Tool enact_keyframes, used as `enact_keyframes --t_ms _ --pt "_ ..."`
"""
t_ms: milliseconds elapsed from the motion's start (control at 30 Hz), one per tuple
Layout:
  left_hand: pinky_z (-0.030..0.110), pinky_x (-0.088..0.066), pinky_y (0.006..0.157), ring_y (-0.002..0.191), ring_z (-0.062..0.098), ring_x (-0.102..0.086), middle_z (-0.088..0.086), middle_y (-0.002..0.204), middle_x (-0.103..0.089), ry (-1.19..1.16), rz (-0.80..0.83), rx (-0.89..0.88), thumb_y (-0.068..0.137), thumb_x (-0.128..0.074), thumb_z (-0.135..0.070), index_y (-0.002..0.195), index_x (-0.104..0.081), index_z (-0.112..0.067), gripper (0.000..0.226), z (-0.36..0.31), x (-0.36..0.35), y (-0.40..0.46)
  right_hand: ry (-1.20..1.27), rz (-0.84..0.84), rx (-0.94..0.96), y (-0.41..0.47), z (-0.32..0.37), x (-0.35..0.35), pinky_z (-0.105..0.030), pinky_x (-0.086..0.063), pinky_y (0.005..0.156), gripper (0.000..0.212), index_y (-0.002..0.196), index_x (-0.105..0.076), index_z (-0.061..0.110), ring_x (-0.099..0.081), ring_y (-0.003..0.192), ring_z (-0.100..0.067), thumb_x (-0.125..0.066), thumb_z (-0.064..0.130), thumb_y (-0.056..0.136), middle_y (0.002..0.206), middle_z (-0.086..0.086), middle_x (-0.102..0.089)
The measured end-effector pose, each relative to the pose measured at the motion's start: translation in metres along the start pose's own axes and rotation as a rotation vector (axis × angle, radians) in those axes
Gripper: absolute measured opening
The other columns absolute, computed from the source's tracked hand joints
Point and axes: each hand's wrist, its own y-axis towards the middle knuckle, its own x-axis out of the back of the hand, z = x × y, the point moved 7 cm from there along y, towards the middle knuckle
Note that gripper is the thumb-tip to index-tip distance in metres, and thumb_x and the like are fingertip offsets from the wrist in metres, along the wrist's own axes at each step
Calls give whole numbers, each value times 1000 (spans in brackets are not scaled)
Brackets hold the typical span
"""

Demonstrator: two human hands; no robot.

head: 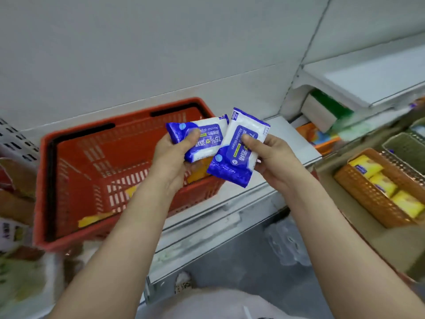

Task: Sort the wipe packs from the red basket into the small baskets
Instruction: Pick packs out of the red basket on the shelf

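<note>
The red basket point(69, 162) stands on a white shelf at the left, with a few yellow packs point(94, 221) lying on its floor. My left hand point(171, 157) grips a blue-and-white alcohol wipe pack point(207, 139) above the basket's right end, thumb on top. My right hand point(273, 157) pinches a second blue-and-white wipe pack point(236, 153), tilted, just right of the first; the two packs overlap. A small orange woven basket point(358, 192) at the right holds yellow wipe packs point(384, 183). Behind it sits a small olive-green basket point(404, 146).
The white shelf point(234, 203) runs under the red basket, its front edge below my forearms. Orange and green packaged goods point(322, 134) sit under an upper shelf point(368, 81) at the right. Blurred goods fill the left edge. The floor lies below.
</note>
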Motion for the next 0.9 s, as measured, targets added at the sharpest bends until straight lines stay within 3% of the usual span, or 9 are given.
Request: enact_keyframes --t_ms 67,167,333,433,500,600,700,800,900 --pt "35 -59 68 83 21 -73 9 100 -75 -30 45 -1 87 -70 -8 119 -62 -6 33 24 -51 -21 40 -66 11 -24 -1 47 -32 -59 67 23 105 -69 12 -74 84 -19 -74 18 83 99 -9 -76" --pt "39 -60 75 90 23 -70 11 109 -70 -80 84 -12 89 -65 -1 123 -56 -8 35 68 -130 -60 111 -144 14 -68 -3 127 -40 -60 76 27 113 -67 11 -74 92 -25 -72 15 87 107 -12 -75" --pt "43 -58 73 92 30 -71 12 102 -74 7 237 60 86 -71 -5 101 -66 -19 21 156 -261 -131 234 -295 60 -154 2 265 -51 -58 85 33 125 -60 3 -69 102 -37 -65 8 92 113 -21 -71" --pt "27 -53 56 70 17 -72 3 80 -75 256 260 27 81 -79 -17 87 -64 -18 16 195 -322 -160 276 -440 111 -204 14 347 -41 -61 64 26 120 -61 2 -75 85 -30 -62 4 94 99 -16 -76" --pt "24 -52 53 67 14 -72 2 74 -74 378 294 48 79 -82 -19 82 -59 -17 23 221 -354 -174 285 -509 144 -227 22 392 -39 -61 63 18 112 -64 6 -75 82 -27 -63 6 93 96 -14 -76" --pt "31 -56 61 67 17 -72 6 83 -74 343 344 180 81 -78 -10 95 -56 -14 27 264 -396 -190 324 -583 168 -248 25 450 -42 -62 75 16 109 -66 8 -74 85 -26 -63 9 94 102 -15 -75" --pt "30 -59 58 71 14 -73 7 99 -73 239 371 308 88 -68 -1 109 -60 -13 26 298 -434 -192 360 -571 80 -254 12 490 -34 -61 61 12 104 -67 9 -75 77 -22 -63 9 93 91 -11 -77" --pt "29 -60 61 75 13 -74 6 103 -73 163 399 383 89 -64 3 111 -63 -12 27 329 -472 -185 373 -543 1 -248 4 526 -33 -60 59 14 107 -65 7 -75 76 -23 -63 8 93 90 -12 -77" --pt "38 -61 78 84 18 -73 9 110 -72 91 406 443 88 -63 5 121 -57 -9 36 364 -515 -174 348 -562 -19 -232 17 572 -36 -61 62 15 108 -65 8 -75 77 -23 -63 10 93 93 -13 -77"
